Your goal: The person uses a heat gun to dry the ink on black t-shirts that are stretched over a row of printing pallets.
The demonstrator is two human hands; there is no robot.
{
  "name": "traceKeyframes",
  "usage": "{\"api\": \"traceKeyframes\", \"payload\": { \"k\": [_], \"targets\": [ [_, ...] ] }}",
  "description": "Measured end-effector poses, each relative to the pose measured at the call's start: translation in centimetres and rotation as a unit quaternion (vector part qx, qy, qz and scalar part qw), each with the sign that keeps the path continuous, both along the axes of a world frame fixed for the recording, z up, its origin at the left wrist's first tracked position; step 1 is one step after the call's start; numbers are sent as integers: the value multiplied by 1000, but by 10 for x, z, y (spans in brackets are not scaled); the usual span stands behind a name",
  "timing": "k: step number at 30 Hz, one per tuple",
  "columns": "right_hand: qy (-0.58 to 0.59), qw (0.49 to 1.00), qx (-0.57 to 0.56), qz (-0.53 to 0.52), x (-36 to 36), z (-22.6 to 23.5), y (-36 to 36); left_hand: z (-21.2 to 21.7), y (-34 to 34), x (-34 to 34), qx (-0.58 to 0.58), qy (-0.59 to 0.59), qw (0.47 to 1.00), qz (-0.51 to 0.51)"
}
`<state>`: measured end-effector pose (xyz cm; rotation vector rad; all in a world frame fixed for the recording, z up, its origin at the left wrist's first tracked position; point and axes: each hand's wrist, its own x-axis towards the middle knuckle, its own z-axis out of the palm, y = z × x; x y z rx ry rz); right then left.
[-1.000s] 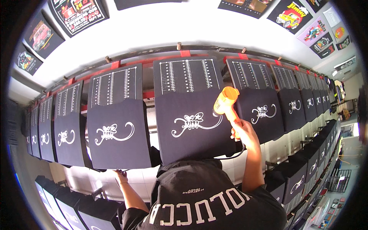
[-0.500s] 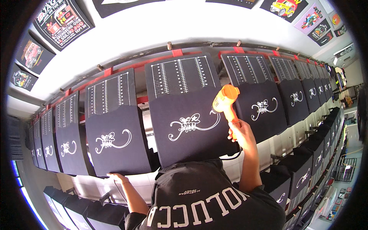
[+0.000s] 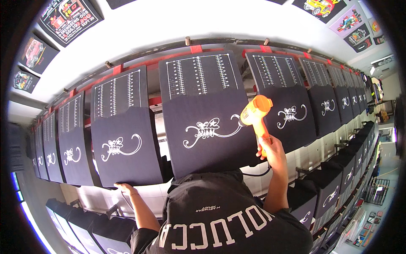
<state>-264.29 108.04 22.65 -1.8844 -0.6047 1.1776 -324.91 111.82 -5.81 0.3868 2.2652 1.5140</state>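
My right hand is wrapped around the handle of an orange heat gun. Its dark nozzle points left, close above the right end of a white line print on black fabric. That fabric covers the lower part of a flat printing board with white ruled scales. A dark cord hangs from the handle and passes behind my body. At the lower edge of the neighbouring left board, my left hand has its fingers closed around what looks like a thin cord; the fingertips are partly hidden.
More fabric-covered boards with the same print line up left and right on a red frame. A dark rail runs along the far side. Behind me stands another row of boards. Printed pieces hang on the white wall.
The heat gun and my right hand have shifted slightly right and down in view. My left hand has moved a little left and up along the board edge. The boards appear slightly higher.
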Motion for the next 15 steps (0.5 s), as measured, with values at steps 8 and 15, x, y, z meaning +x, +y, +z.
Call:
{"api": "traceKeyframes", "payload": {
  "k": [8, 15],
  "targets": [
    [27, 999, -16, 24, -9, 4, -18, -4, -4, -11, -92, 43, 995, -24],
    [25, 998, -11, 55, -26, 5, -28, -14, 0, -12, 61, -14, 998, 20]
  ]
}}
